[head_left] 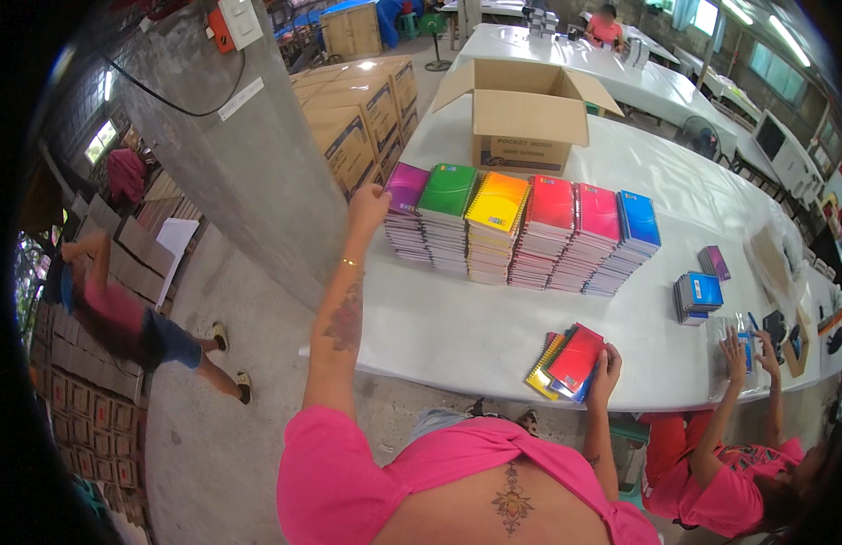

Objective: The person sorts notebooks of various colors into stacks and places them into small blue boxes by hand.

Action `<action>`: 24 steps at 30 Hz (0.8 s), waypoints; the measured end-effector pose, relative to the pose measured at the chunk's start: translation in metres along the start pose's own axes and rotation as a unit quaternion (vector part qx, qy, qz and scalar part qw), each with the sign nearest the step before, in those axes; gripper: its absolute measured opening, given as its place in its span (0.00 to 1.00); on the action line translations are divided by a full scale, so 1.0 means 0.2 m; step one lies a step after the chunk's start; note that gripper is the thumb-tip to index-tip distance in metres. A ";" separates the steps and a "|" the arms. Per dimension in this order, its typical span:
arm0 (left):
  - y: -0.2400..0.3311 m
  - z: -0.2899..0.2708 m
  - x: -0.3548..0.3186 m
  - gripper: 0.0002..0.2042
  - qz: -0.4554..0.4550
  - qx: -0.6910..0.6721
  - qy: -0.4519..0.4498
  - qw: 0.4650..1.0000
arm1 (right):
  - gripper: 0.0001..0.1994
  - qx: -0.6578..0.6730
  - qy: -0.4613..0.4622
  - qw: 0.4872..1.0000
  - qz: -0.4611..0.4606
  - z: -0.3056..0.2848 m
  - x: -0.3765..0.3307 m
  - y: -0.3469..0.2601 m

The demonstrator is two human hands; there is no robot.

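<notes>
Six tall stacks of small spiral notebooks stand in a row on the white table. From left to right their tops are purple, green (448, 186), yellow (498, 202), red (551, 202), pink (597, 211) and blue (639, 218). My left hand (371, 207) is stretched out to the far left stack, fingers closed at the left edge of its top purple notebook (408, 184). Near the front edge, my right hand (606, 371) grips a fanned handful of notebooks (575, 354), red uppermost, with yellow and blue ones showing beneath. My right fingers are partly hidden by them.
Behind the stacks sits an open cardboard box (527, 123). A concrete pillar (230, 154) rises left of the table (412, 341), near closed cartons (357, 109). At right, a seated co-worker's hands (737, 356) work beside blue notebooks (698, 295). Another person (135, 313) stands at left.
</notes>
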State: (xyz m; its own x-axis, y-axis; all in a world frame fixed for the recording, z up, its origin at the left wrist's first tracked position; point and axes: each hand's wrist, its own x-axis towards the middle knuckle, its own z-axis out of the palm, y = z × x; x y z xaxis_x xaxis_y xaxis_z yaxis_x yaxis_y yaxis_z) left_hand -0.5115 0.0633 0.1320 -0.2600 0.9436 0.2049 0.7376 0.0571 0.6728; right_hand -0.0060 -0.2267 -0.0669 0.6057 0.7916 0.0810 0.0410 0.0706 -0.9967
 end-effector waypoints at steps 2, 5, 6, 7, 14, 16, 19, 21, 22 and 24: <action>0.01 0.00 -0.05 0.23 0.098 0.020 0.051 0.994 | 0.19 0.003 0.000 1.000 0.001 0.00 0.00 0.00; 0.01 -0.02 -0.13 0.24 0.260 0.103 0.039 0.959 | 0.19 0.019 0.001 1.000 0.002 0.00 0.00 0.01; 0.01 -0.02 -0.16 0.25 0.321 0.166 -0.027 0.932 | 0.19 0.030 0.001 1.000 0.003 0.00 0.00 0.02; 0.03 -0.01 -0.19 0.25 0.322 0.166 -0.028 0.932 | 0.19 0.030 0.003 1.000 0.003 -0.01 0.00 0.02; 0.03 0.04 -0.21 0.26 0.333 0.120 -0.014 0.935 | 0.18 0.011 0.000 1.000 -0.003 0.00 -0.01 0.00; 0.01 0.03 -0.18 0.24 0.343 0.094 -0.030 0.934 | 0.18 0.011 0.012 1.000 -0.006 0.01 0.00 0.01; 0.04 0.07 -0.19 0.22 0.366 0.161 -0.007 0.917 | 0.17 -0.009 0.015 1.000 -0.013 -0.02 0.01 0.03; 0.02 0.04 -0.19 0.20 0.374 0.223 -0.009 0.900 | 0.17 -0.017 0.001 1.000 -0.008 0.00 0.00 0.02; 0.01 0.03 -0.18 0.20 0.379 0.221 -0.010 0.898 | 0.17 -0.015 0.006 1.000 -0.009 0.01 0.00 0.01; 0.03 0.04 -0.18 0.18 0.364 0.232 -0.006 0.902 | 0.17 -0.004 0.005 1.000 -0.008 0.00 0.01 0.03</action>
State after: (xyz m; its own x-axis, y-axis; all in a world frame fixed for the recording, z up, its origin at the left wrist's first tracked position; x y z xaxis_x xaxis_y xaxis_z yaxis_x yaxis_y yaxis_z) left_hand -0.4933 0.0331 0.1228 0.4033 0.7896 0.4625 0.8923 -0.4514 -0.0075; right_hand -0.0055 -0.2245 -0.0732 0.6134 0.7839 0.0961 0.0566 0.0778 -0.9954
